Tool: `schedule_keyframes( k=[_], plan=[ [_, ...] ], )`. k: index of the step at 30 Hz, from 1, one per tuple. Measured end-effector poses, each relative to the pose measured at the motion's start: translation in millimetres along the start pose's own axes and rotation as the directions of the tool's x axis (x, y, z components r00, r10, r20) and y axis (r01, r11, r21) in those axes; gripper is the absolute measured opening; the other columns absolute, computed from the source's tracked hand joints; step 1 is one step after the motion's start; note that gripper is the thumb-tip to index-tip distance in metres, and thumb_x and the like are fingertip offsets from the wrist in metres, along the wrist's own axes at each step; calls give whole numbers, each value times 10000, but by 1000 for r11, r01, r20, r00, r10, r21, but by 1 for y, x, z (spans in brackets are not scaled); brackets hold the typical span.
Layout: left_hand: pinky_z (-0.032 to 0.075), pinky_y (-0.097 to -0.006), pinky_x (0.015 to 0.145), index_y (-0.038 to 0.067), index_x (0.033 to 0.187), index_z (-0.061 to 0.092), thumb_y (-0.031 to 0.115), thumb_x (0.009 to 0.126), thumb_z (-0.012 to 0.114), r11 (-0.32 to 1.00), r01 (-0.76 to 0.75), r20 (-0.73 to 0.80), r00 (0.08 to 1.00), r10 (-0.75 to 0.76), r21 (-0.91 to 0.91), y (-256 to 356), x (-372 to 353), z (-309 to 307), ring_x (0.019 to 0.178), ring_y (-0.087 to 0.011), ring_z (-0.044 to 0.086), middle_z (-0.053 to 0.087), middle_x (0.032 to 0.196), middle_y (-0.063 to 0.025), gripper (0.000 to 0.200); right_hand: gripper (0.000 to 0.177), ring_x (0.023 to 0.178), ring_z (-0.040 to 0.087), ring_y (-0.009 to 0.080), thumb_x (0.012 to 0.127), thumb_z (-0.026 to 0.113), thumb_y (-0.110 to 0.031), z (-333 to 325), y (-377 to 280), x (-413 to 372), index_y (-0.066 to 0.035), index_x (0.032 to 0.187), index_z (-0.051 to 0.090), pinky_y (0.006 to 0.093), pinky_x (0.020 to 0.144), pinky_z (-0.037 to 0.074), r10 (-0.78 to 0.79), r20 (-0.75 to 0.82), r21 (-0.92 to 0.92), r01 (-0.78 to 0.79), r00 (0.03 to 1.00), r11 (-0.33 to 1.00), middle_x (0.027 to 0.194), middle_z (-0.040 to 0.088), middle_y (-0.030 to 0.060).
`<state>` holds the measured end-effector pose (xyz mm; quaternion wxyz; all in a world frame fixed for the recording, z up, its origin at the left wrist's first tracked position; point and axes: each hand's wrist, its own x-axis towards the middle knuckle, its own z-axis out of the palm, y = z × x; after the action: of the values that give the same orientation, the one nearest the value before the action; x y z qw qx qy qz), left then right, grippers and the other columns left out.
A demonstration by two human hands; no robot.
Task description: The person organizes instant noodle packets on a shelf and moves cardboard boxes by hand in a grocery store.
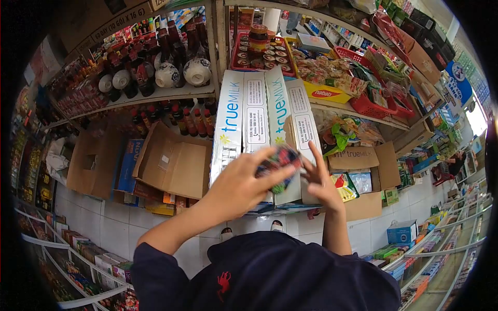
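My left hand (246,181) is closed around a small dark item with red and green print (280,167), held over the white trueMILK cartons (254,111). Motion blur hides what kind of item it is. Close by its right end is my right hand (322,182), fingers apart and stretched forward. The cartons stand side by side in front of me, their long tops lettered in blue.
Open cardboard boxes (179,160) lie left of the cartons, another box (381,173) right. Behind stand a red crate of jars (262,57) and a yellow nabati box (327,93) with packets. Sauce bottles and bowls (197,71) fill the left shelf.
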<state>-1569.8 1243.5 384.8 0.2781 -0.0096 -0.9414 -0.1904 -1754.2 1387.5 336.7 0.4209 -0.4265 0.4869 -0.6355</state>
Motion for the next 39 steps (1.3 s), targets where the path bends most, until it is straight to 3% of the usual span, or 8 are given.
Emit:
schedule_keyframes(
  k=[3,5,6,7,23,25,32,39],
  plan=[
    [416,-345,771,262,1219,472,75,727,544,986,-147,215,968,129,72,-11,7,17,956,-242,479,444,1167,-70,531,1180,1318,185,297,612,771,-259,5,-5,-12,-111,1394,-100,402,1038,202,-1,142,-323,47,990,945,1421,144,231],
    [412,-334,746,230,1168,494,106,737,520,966,-160,265,959,103,202,-17,14,23,940,-232,478,458,1132,-62,449,1154,1298,238,306,614,772,-229,2,3,-11,-75,1396,-62,403,1029,230,-34,99,-305,63,994,950,1406,188,242],
    [412,-325,728,190,1115,511,120,736,514,960,-128,236,969,68,250,-21,20,26,924,-225,476,465,1109,-54,386,1127,1283,269,309,617,769,-228,-1,9,-9,-62,1398,-27,400,1018,254,-109,84,-272,128,990,954,1392,221,245],
    [425,-342,767,164,1155,498,64,618,622,959,-63,241,970,-6,277,-29,24,32,944,-249,474,456,1127,-68,561,1100,1269,300,311,621,765,-228,-4,12,-8,-48,1399,9,396,1008,278,-182,65,-241,192,981,951,1378,255,247],
    [432,-408,807,96,1113,487,114,765,542,925,90,-47,996,-78,370,-223,166,80,998,-342,470,477,1064,-154,353,1021,1250,344,311,651,752,-201,-7,2,-7,-16,1390,71,381,976,330,-141,141,-413,187,980,891,1376,283,223],
    [429,-425,829,88,1141,463,127,781,528,910,303,-59,952,-299,283,-246,180,91,1031,-355,450,460,1105,-170,367,1052,1227,374,294,627,763,-185,-6,0,-6,-44,1398,61,381,968,337,-143,152,-406,193,978,893,1376,288,224],
    [433,-439,820,78,1134,451,139,795,514,817,428,-95,900,-426,387,-240,196,93,1041,-344,446,459,1087,-169,350,1039,1187,418,311,623,725,-161,-5,-4,-5,-34,1395,40,380,976,343,-137,136,-396,181,981,900,1367,293,236],
    [418,-452,809,67,1055,462,124,751,522,875,349,-27,932,-362,335,-200,164,80,993,-361,467,479,1014,-172,316,1024,1202,398,318,625,698,-147,-5,-2,-7,-52,1400,36,380,966,347,-158,147,-379,203,977,903,1354,306,252]
  ],
)
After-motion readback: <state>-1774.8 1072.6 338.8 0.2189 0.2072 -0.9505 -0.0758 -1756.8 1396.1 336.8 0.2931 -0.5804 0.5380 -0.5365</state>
